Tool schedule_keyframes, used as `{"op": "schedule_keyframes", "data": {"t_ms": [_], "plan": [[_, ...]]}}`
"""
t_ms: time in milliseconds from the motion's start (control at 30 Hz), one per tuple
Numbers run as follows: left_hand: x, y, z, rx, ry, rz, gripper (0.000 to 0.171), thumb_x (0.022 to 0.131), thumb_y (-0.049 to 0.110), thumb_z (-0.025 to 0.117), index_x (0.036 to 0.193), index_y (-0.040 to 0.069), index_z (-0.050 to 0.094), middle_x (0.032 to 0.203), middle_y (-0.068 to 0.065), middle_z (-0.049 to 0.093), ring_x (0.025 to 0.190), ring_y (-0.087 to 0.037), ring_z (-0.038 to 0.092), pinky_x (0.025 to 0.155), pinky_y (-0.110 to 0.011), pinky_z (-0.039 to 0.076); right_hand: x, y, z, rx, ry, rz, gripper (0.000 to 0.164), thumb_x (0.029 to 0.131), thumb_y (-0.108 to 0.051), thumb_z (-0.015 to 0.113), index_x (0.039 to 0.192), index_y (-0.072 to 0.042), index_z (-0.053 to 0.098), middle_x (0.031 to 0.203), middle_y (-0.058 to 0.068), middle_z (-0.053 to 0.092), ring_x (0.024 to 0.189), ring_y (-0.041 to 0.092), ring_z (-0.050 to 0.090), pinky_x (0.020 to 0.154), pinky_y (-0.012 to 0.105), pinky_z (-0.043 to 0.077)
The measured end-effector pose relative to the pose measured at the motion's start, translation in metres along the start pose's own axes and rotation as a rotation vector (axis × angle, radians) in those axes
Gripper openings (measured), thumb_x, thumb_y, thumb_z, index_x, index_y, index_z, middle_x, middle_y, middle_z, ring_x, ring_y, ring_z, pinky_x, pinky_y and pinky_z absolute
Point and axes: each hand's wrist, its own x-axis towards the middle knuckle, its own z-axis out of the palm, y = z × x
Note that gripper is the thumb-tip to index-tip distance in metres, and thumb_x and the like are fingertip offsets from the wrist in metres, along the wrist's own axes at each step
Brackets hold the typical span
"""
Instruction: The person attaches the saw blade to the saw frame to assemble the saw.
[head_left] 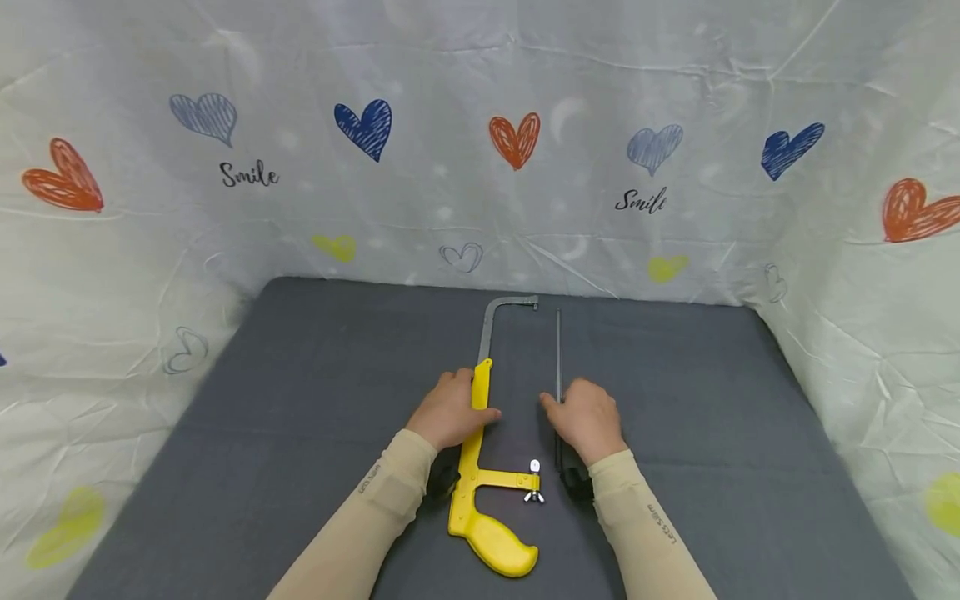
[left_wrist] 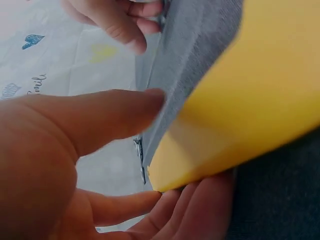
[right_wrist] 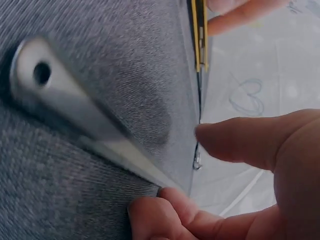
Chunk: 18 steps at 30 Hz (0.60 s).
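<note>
A yellow hacksaw frame (head_left: 470,454) with a grey metal front arm (head_left: 486,329) lies lengthwise on the dark cloth, no blade spanning its ends. My left hand (head_left: 452,411) straddles its long bar; in the left wrist view the fingertips (left_wrist: 210,205) touch the bar's lower edge while the thumb stands off it. To the right lies a separate thin saw blade (head_left: 558,354), a round hole in its near end (right_wrist: 35,57). My right hand (head_left: 588,417) is over the blade, bent fingertips (right_wrist: 150,215) right at its edge, thumb held apart.
Dark grey cloth (head_left: 300,433) covers the table. A wing nut (head_left: 534,497) sits on the frame's yellow side bracket (head_left: 506,479). Behind and along both sides hangs a white curtain (head_left: 427,192) printed with hearts.
</note>
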Motion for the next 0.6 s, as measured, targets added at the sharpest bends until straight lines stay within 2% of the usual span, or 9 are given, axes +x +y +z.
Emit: {"op": "schedule_keyframes", "data": {"t_ms": [100, 233, 600], "plan": [[-0.0007, 0.0010, 0.0012, 0.041, 0.007, 0.000, 0.084, 0.094, 0.036, 0.084, 0.158, -0.004, 0.047, 0.140, -0.026, 0.061, 0.107, -0.033, 0.068, 0.100, -0.049, 0.062, -0.0011, 0.0016, 0.0005, -0.012, -0.019, 0.017, 0.056, 0.100, -0.035, 0.074, 0.053, -0.018, 0.049, 0.051, -0.003, 0.039, 0.046, 0.018, 0.046, 0.046, 0.030, 0.033], [-0.0033, 0.0004, 0.0006, 0.056, 0.006, -0.012, 0.083, 0.094, 0.033, 0.085, 0.159, -0.003, 0.048, 0.139, -0.025, 0.064, 0.110, -0.033, 0.068, 0.102, -0.050, 0.062, -0.0018, 0.0024, 0.0038, -0.018, -0.019, 0.034, 0.055, 0.099, -0.031, 0.074, 0.051, -0.020, 0.049, 0.049, -0.004, 0.040, 0.045, 0.018, 0.047, 0.045, 0.030, 0.034], [-0.0008, -0.0014, -0.0003, 0.031, -0.002, -0.004, 0.082, 0.094, 0.032, 0.085, 0.159, -0.001, 0.048, 0.137, -0.023, 0.065, 0.108, -0.032, 0.068, 0.101, -0.049, 0.062, 0.0016, 0.0030, 0.0043, -0.032, -0.005, 0.079, 0.047, 0.100, -0.025, 0.072, 0.056, -0.015, 0.057, 0.058, 0.004, 0.056, 0.056, 0.027, 0.059, 0.052, 0.042, 0.048]]}}
